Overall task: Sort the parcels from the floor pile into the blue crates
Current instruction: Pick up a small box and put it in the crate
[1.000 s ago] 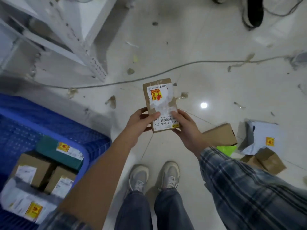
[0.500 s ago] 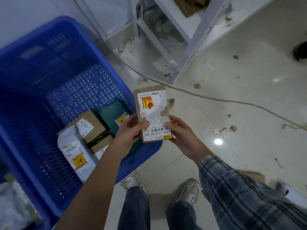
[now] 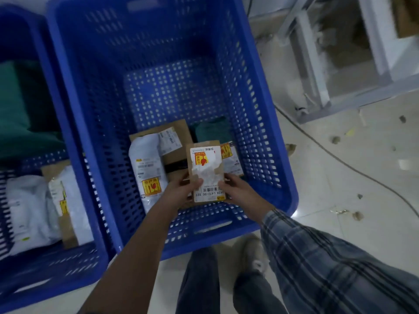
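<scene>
The large blue perforated plastic crate (image 3: 74, 123), off to the left a second ago, now fills the view. Above its parcels hangs the small brown cardboard parcel (image 3: 205, 171), pinched by left hand (image 3: 181, 189) and right hand (image 3: 238, 191): release looks imminent.

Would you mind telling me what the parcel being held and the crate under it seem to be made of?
The held parcel looks like matte brown cardboard, with a torn, wrinkled white paper label across its face. The blue crate appears to be moulded plastic, slightly glossy, its walls and floor a perforated grid.
</scene>
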A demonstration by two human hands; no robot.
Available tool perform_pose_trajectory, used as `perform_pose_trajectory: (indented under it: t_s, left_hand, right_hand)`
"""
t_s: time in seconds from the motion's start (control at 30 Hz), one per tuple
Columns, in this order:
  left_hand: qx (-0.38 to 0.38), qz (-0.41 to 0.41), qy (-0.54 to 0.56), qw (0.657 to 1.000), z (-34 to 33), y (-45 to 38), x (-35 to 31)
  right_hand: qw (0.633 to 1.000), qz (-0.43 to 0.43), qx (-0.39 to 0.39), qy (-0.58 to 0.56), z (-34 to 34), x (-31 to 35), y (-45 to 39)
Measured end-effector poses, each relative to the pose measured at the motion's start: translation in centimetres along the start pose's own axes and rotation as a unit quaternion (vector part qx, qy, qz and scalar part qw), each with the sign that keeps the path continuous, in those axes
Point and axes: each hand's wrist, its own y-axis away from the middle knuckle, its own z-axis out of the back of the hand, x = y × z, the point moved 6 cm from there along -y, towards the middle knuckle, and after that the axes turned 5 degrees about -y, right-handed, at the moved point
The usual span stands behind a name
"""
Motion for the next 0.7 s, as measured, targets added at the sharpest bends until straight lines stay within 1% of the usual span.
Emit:
perform_pose_trajectory:
  t_s: [0.1,0.2,0.3,0.4,0.47,0.57,0.63,0.7]
  left_hand:
    - [-0.022,0.016,0.001,1.000,1.3,-1.1,2.1]
    - [-0.064,0.028,-0.006,0.998,2.4,-2.3,4.3]
    - [-0.114,0.043,-0.099,0.988,3.7,-3.4,5.9]
    - [-0.155,0.050,-0.150,0.975,5.0,-4.4,6.7]
    - [-0.177,0.052,-0.207,0.961,5.6,-4.9,6.7]
    - [-0.217,0.041,-0.303,0.927,6.0,-5.4,6.1]
    - [-0.232,0.047,-0.339,0.910,6.3,-5.6,6.0]
    - [-0.229,0.066,-0.365,0.900,6.7,-5.6,6.4]
  right_hand:
    - [0.997,-0.006,-0.011,0.076,-1.9,-1.6,-1.9]
    - [0.990,-0.037,0.008,0.137,-3.5,-3.3,-3.6]
    - [0.983,-0.080,0.040,0.159,-4.9,-4.4,-4.8]
    - [0.978,-0.102,0.041,0.180,-5.6,-4.9,-6.3]
    - [0.973,-0.108,0.047,0.200,-6.1,-5.1,-7.4]
    - [0.968,-0.096,0.059,0.224,-6.8,-5.2,-8.3]
    - [0.966,-0.094,0.064,0.233,-6.9,-5.2,-8.6]
    - [0.961,-0.100,0.079,0.245,-6.8,-5.3,-8.7]
